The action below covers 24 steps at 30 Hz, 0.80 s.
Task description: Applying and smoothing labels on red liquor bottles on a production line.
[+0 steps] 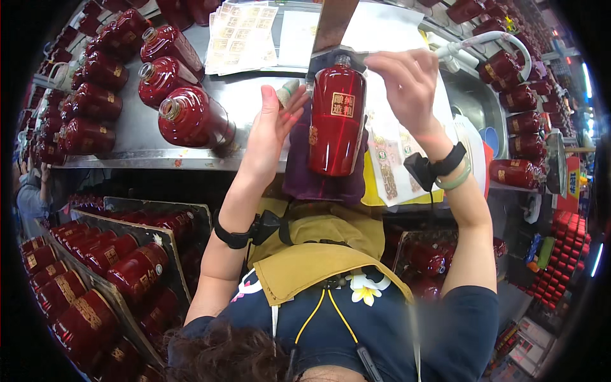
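A glossy red bottle [337,130] with a gold-framed label lies on a purple cloth [299,169] in front of me, neck pointing away. My left hand [273,121] is beside its left side, thumb and fingers apart. A greenish-grey wrap [288,93] shows at the forefinger of that hand; whether worn or held is unclear. To the right of the bottle neck, my right hand [410,89] is raised with fingers bent together, fingertips toward the neck. Anything between those fingertips is too small to make out. White sheets [382,28] lie behind that hand.
Several open red bottles [194,118] stand at the left on the metal table [254,153]. Gold-printed label sheets [240,38] lie at the back. An upright plate [335,25] rises behind the bottle. At right are a sink [487,95] and white tap [503,39]; bottle crates [172,254] sit below left.
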{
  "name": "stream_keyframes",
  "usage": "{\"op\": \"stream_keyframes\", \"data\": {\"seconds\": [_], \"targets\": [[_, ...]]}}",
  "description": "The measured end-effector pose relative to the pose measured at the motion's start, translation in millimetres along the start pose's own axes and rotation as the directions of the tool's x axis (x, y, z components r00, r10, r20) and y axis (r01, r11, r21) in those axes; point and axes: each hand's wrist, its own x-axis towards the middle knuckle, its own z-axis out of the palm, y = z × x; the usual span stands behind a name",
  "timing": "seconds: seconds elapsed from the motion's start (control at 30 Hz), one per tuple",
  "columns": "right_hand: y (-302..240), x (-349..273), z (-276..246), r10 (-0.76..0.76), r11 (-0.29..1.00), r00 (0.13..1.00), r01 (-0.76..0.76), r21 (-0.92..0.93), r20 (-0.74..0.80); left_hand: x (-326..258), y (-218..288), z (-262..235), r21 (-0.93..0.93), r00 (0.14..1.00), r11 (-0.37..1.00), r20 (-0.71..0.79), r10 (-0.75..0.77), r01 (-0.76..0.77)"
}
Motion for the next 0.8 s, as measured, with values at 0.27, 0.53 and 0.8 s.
{"op": "stream_keyframes", "data": {"seconds": [0.27, 0.53, 0.8], "targets": [[-36.0, -0.6, 5.2, -0.040, 0.942, 0.991, -0.004, 0.336, 0.124, 3.5, -6.3, 6.6, 0.035, 0.998, 0.999, -0.044, -0.035, 0.036], [-51.4, 31.0, -53.0, 0.168, 0.985, 0.945, -0.173, 0.009, -0.281, 11.5, 10.9, 55.6, 0.419, 0.995, 0.905, -0.083, -0.047, 0.078], [-60.4, 17.2, -65.9, 0.371, 0.926, 0.792, -0.278, 0.256, -0.485, -70.6, 87.8, 17.5, -0.177, 0.961, 0.978, 0.272, -0.055, 0.106]]}}
